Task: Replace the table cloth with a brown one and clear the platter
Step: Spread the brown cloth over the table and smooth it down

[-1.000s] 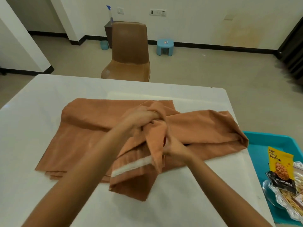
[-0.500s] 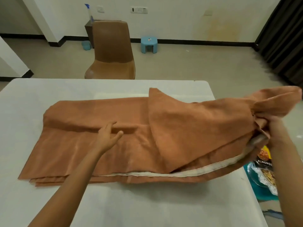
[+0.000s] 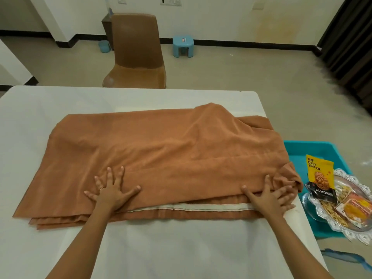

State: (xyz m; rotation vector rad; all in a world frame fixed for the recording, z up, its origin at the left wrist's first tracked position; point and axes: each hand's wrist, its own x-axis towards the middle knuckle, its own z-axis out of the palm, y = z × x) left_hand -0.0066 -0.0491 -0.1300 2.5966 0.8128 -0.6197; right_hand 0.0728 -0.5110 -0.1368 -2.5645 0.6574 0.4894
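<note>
Brown cloth (image 3: 161, 158): soft, floppy, layered | left hand (image 3: 112, 195), right hand (image 3: 269, 198) flat on it, gripping nothing | probably best pinched at hem corners

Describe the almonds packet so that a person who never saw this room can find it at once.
Look past the right edge of the white table to the teal plastic tub, where an ornate silver platter sits. The yellow-and-black pouch leans at the platter's left side. Unlike the flat orange packet beside it, it stands propped up and reads ALMONDS.
</note>
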